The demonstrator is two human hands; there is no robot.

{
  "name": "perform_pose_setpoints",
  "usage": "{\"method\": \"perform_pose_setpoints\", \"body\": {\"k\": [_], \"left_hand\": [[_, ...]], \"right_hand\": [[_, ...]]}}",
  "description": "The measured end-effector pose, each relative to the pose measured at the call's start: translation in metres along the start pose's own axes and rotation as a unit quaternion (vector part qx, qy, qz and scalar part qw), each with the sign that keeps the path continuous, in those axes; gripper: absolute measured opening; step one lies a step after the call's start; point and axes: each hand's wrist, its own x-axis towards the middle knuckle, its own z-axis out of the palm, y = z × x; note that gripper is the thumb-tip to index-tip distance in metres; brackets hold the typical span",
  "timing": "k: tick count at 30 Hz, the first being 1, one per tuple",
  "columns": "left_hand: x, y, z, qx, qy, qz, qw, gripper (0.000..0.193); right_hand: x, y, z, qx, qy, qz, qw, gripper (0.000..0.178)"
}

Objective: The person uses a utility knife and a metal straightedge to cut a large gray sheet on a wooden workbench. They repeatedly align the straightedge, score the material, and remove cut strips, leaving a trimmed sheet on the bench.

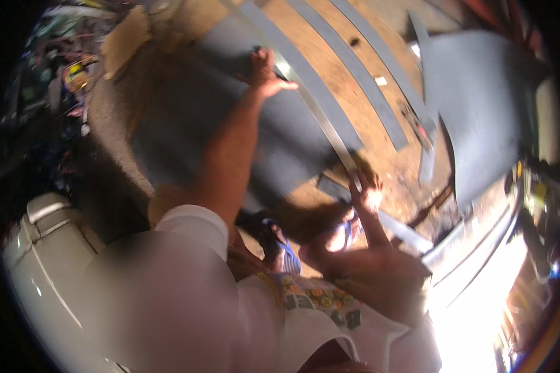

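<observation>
A long metal straightedge (320, 118) runs diagonally over a large dark grey sheet (193, 105). My left hand (267, 76) rests on the sheet beside the far part of the straightedge, fingers spread and the thumb reaching across the metal. At the near end of the straightedge, my right hand (367, 189) closes its fingers on it; glare hides part of the grip. Just right of the metal lies a grey strip (336, 109). Both of my feet, in blue sandals (288, 256), stand at the sheet's near edge.
More grey strips (358, 68) lie on a brown wooden board (367, 127), with a red-marked tool (417, 124) nearby. A curved grey sheet (476, 105) stands at the right. Clutter (68, 81) fills the far left; a pale, rounded casing (46, 248) is at lower left.
</observation>
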Motion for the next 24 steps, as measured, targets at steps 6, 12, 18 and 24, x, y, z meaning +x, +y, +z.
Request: {"method": "perform_pose_setpoints", "body": {"k": [6,12,18,24], "left_hand": [[0.001,0.018,-0.013,0.037,-0.05,-0.065,0.996,0.15],[-0.002,0.02,-0.024,0.031,-0.058,-0.072,0.995,0.149],[-0.005,-0.005,-0.01,0.004,-0.025,-0.034,0.999,0.15],[-0.004,0.026,-0.026,0.032,-0.056,-0.077,0.995,0.151]], "right_hand": [[0.003,0.005,0.005,0.008,-0.001,0.015,1.0,0.039],[0.004,-0.001,0.005,0.014,0.0,0.016,1.0,0.036],[0.006,-0.009,0.003,0.018,-0.004,0.006,1.0,0.039],[0.004,-0.003,0.0,0.005,-0.028,0.028,0.999,0.04]]}}
